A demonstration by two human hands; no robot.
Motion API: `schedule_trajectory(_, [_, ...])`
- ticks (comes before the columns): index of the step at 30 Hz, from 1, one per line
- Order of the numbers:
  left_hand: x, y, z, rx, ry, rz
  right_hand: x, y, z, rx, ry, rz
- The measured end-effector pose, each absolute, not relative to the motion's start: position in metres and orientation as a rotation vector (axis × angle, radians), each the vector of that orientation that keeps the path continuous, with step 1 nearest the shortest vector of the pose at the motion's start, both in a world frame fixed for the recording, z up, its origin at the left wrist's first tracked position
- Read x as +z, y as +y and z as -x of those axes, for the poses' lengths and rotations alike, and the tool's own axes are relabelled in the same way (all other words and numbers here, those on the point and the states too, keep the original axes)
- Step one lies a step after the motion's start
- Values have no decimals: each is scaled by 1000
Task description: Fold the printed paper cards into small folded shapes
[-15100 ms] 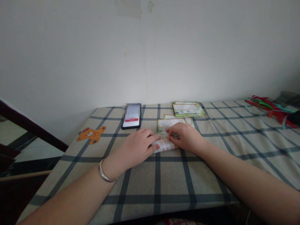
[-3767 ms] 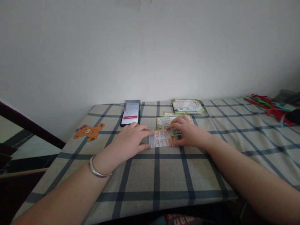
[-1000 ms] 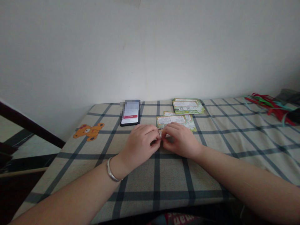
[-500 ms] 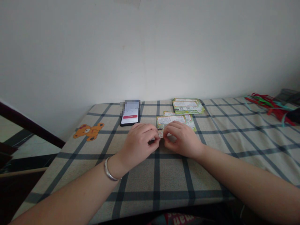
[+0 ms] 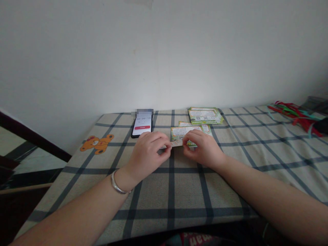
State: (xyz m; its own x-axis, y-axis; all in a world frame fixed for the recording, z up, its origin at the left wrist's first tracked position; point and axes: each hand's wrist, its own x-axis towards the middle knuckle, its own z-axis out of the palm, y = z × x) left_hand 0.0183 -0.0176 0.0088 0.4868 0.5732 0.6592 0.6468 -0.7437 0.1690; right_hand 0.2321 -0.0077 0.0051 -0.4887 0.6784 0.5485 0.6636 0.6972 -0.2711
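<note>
Paper (image 5: 176, 143), one piece, in two tight pinch grips: left hand (image 5: 150, 152) and right hand (image 5: 204, 147).

room left on grey-checked beige cloth (image 5: 163, 120) between black rectangular phone (image 5: 142, 123) and green-and-white paper cards (image 5: 205, 117), front barred by thin printed paper (image 5: 176, 143), far right obstructed by tangled red ribbons (image 5: 303, 125)

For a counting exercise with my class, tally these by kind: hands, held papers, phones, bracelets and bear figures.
Hands: 2 (left hand, right hand)
Held paper: 1
Phone: 1
Bracelet: 1
Bear figure: 1
Total: 6
</note>
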Motion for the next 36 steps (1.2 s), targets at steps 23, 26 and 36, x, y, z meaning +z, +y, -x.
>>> schedule_trajectory(23, [7, -9, -12, -1230, -1155, 2641, 0, 2, -245, 193, -2093, 1149])
schedule_trajectory(26, [6, -9, -13, -1213, -1147, 2663, 2, 0, -244, 143, -2137, 1046])
schedule_trajectory(36, [4, -12, -16, -1093, -1101, 2626, 4, -8, -232, 69, -2239, 888])
